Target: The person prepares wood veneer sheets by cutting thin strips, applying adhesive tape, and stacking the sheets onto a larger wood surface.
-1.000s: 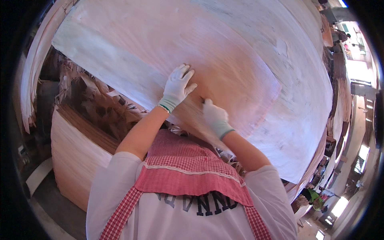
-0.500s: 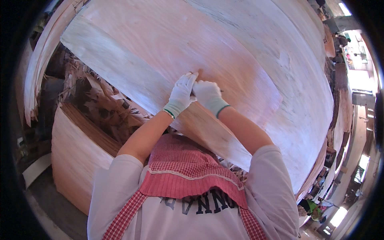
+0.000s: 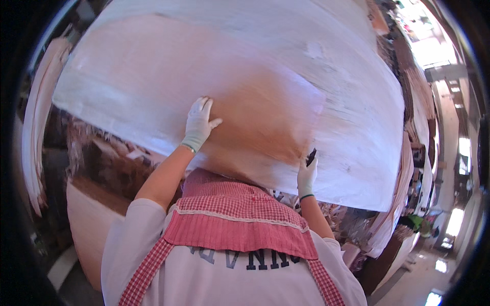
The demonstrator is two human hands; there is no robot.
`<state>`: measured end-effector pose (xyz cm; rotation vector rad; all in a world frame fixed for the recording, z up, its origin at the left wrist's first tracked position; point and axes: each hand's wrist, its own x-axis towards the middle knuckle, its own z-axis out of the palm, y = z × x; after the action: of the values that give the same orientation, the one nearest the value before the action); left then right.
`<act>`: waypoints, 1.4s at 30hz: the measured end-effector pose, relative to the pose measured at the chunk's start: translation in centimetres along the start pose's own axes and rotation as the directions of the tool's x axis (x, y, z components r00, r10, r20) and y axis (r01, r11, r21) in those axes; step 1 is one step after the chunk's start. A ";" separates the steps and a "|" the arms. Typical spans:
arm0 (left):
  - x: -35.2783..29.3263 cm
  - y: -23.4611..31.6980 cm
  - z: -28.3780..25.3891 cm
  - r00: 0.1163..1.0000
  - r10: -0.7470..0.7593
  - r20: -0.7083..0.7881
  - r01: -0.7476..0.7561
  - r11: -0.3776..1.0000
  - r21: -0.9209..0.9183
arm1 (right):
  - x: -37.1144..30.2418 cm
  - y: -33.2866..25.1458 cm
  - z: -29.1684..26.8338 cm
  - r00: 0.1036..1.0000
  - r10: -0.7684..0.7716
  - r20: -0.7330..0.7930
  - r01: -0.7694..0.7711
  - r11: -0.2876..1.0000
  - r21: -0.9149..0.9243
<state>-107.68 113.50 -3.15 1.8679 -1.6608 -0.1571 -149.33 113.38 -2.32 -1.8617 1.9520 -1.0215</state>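
In a white glove with a green cuff, my left hand (image 3: 198, 125) lies flat on a thin pinkish-brown wood veneer sheet (image 3: 265, 115), fingers stretched up and thumb apart. My right hand (image 3: 307, 177), gloved the same way, is at the sheet's lower right corner. Its fingers are closed round a small black tool (image 3: 311, 156); blur hides the working end. The brown sheet rests on a larger pale veneer sheet (image 3: 357, 153), which reaches past it on the right and below.
Torn veneer scraps (image 3: 109, 153) lie below the pale sheet's left edge. A stack of veneer (image 3: 84, 224) stands at the lower left, and curved sheets (image 3: 38, 127) lean at the far left. Further veneer piles (image 3: 408, 66) line the right side.
My hands, together mid-sheet before, are now apart. The right has moved right and nearer to me, to the brown sheet's corner. The left has shifted left and opened flat; the view has tilted.
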 end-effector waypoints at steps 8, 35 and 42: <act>-1.7 2.7 0.6 0.969 0.237 0.067 -0.245 0.904 0.350 | 3.4 -1.2 -1.0 0.724 0.582 0.370 -0.686 0.660 0.307; -2.8 -0.7 -12.2 0.952 0.053 -0.302 0.039 0.956 0.291 | 15.6 -29.0 -12.7 0.973 -0.144 0.180 0.005 0.793 0.609; 5.5 -3.4 -12.6 0.990 -0.089 -0.107 0.134 0.811 0.570 | 17.5 -20.7 -17.2 0.987 0.144 0.073 -0.157 0.754 0.637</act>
<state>-97.69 113.04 6.84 2.3804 -1.6612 0.4185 -146.68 103.44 28.04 -1.2945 1.4318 -1.3872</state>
